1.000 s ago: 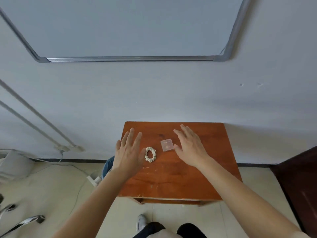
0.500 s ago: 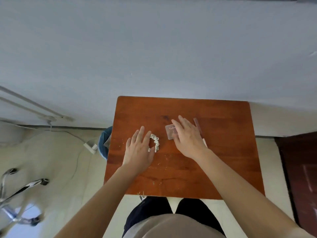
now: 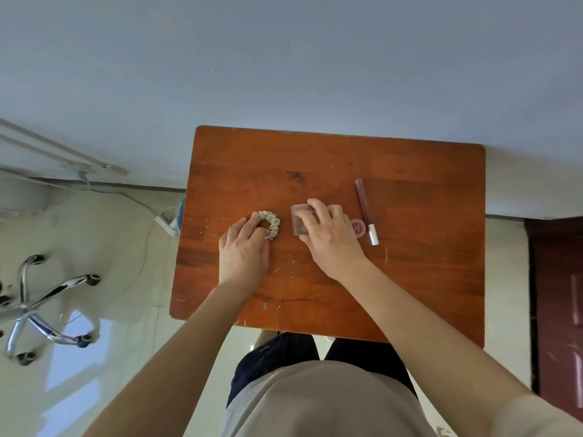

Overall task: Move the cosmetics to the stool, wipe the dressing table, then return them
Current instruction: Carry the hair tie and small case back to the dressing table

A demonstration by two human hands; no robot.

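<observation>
A brown wooden dressing table [image 3: 410, 279] stands against the wall. On it lies a pale fabric scrunchie [image 3: 272, 223]. My left hand [image 3: 244, 252] has its fingertips curled onto the scrunchie's left side and pinches it. A clear square compact [image 3: 298, 220] lies in the middle of the table. My right hand [image 3: 331, 241] covers it, with fingers over its far edge and thumb at its near edge. To the right of this hand lie a small round pink pot [image 3: 358, 228] and a slim lip gloss tube [image 3: 366, 211] with a white cap.
A chrome swivel-chair base [image 3: 41, 304] stands on the pale floor at the left. A white power strip [image 3: 165, 224] and a blue bin [image 3: 181, 216] sit by the table's left edge. A dark red door [image 3: 558, 294] is at the right.
My view has tilted down and come closer to the table. Both hands have lowered onto the scrunchie and the compact and curled round them. The pink pot and lip gloss tube now show.
</observation>
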